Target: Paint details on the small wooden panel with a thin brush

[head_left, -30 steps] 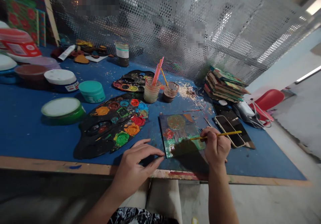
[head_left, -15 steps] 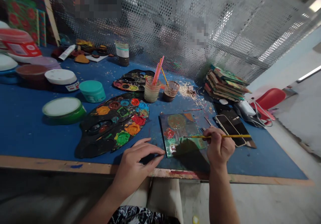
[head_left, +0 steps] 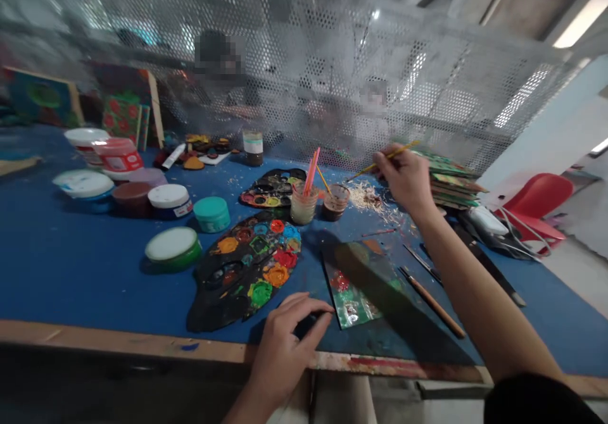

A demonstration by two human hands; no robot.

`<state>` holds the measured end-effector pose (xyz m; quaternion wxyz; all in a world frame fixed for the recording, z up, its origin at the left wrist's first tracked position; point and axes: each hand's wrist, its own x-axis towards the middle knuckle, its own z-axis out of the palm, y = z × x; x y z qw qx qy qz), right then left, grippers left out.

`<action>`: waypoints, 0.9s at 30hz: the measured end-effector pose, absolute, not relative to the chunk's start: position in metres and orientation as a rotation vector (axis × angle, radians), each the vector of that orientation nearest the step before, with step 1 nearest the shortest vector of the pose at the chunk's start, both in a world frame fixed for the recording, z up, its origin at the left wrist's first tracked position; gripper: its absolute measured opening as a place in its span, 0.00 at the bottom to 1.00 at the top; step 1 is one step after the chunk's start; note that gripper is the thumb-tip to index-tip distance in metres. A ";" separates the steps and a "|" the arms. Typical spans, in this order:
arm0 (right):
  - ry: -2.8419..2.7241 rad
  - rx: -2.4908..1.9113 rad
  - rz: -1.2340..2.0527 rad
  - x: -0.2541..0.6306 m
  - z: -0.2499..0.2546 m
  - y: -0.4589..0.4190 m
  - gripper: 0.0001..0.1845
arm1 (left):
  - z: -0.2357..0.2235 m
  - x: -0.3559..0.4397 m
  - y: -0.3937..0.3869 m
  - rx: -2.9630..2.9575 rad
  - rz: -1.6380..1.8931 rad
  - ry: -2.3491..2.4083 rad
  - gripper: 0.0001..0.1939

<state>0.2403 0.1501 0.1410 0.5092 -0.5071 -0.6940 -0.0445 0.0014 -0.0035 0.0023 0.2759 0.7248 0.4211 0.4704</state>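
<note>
My right hand [head_left: 407, 180] is raised over the back of the table, pinching a thin yellow paintbrush [head_left: 368, 169]. The brush tip hangs above and just right of a cup of brown water [head_left: 335, 204]. Beside it stands a clear cup [head_left: 303, 205] with pink sticks. My left hand [head_left: 289, 332] rests at the front edge, thumb and index finger brought together at the left side of a small painted board [head_left: 354, 278]. That board lies flat, with wet green and red patches, partly under my right arm's shadow. A black palette [head_left: 216, 313] with bright paints lies left of it.
Paint tubs, including a green one [head_left: 173, 250] and a teal one [head_left: 211, 215], stand at left. A second palette [head_left: 270, 190] lies behind. Right of the board is a wooden-handled tool [head_left: 434, 304]. Stacked boards [head_left: 451, 180] and wood shavings [head_left: 368, 197] sit before a perforated metal screen [head_left: 304, 82].
My right hand has lifted off the painted board and moved up and away toward the water cups, brush still in it. My left hand stays at the board's edge. The view has shifted.
</note>
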 end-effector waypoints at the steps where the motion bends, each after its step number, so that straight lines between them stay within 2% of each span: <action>1: -1.755 -1.306 -0.095 0.235 0.142 0.165 0.12 | 0.002 0.001 -0.004 1.940 1.254 1.151 0.06; 5: -2.123 -1.681 -0.071 0.213 0.131 0.210 0.15 | 0.000 0.001 -0.006 1.937 1.226 1.145 0.06; 10: -2.274 -1.800 -0.014 0.202 0.111 0.235 0.14 | -0.001 0.002 -0.005 1.949 1.218 1.134 0.06; 27: -2.394 -1.757 -0.069 0.203 0.104 0.246 0.13 | 0.000 0.001 -0.007 1.986 1.218 1.109 0.06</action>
